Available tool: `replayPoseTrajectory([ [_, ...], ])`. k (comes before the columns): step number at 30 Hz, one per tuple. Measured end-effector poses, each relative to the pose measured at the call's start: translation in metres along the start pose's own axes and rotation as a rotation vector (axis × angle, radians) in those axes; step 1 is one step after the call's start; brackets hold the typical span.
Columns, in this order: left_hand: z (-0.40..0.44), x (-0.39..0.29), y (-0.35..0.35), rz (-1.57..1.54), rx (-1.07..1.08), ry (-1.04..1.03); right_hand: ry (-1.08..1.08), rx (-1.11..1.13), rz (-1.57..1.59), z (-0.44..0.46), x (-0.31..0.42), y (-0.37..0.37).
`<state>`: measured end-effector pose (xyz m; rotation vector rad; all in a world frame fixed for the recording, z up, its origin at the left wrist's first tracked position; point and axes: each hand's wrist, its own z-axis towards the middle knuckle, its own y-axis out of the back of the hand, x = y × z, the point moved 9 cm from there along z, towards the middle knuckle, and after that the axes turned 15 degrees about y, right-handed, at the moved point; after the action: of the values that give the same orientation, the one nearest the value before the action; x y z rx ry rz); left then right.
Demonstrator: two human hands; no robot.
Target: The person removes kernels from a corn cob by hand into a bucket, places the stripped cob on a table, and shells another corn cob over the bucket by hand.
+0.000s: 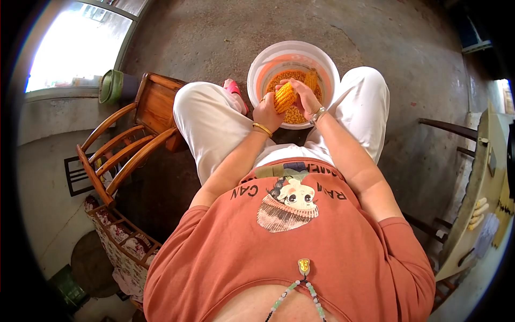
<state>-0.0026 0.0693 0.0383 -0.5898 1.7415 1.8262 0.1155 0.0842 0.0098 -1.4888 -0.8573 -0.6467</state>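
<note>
An ear of corn [285, 97] with yellow-orange kernels is held between my two hands, above a white bucket [257, 67]. My left hand [266, 111] is wrapped round its lower left side. On the other side my right hand [306, 98] presses against the ear with its fingers. Loose corn kernels [294, 115] lie in the bucket below. Another ear of corn [311, 79] leans inside the bucket near its right wall, partly behind my right hand. The bucket stands on the floor between my knees.
A wooden chair [155, 104] stands at my left, with a green container [110, 87] beyond it near the wall. At right is a table [465, 214] with objects on it, its dark legs reaching toward me. The concrete floor [214, 32] stretches ahead.
</note>
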Motion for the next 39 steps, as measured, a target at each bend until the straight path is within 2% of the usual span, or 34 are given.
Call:
replayPoseTrajectory([
  [5,-0.001,-0.019,0.014,-0.052,-0.083,-0.075,0.040,0.150,-0.074,0.004,-0.006,-0.004],
  [8,0.004,-0.016,0.014,-0.068,0.056,0.024,0.022,0.226,-0.088,0.001,0.002,-0.014],
  [18,0.017,0.005,-0.005,-0.190,0.195,0.050,-0.128,0.300,0.069,-0.010,0.005,-0.022],
  [30,0.017,0.005,-0.005,-0.229,0.205,0.045,-0.120,0.305,0.145,-0.015,0.012,-0.024],
  [33,0.020,0.012,-0.010,-0.287,0.209,0.078,-0.066,0.235,0.187,-0.008,0.002,-0.018],
  [36,0.016,0.005,0.000,-0.137,0.133,0.081,-0.100,0.160,0.088,-0.009,0.007,-0.014],
  [39,0.012,-0.003,0.008,-0.009,0.149,0.120,-0.016,0.116,-0.135,-0.003,0.009,-0.003],
])
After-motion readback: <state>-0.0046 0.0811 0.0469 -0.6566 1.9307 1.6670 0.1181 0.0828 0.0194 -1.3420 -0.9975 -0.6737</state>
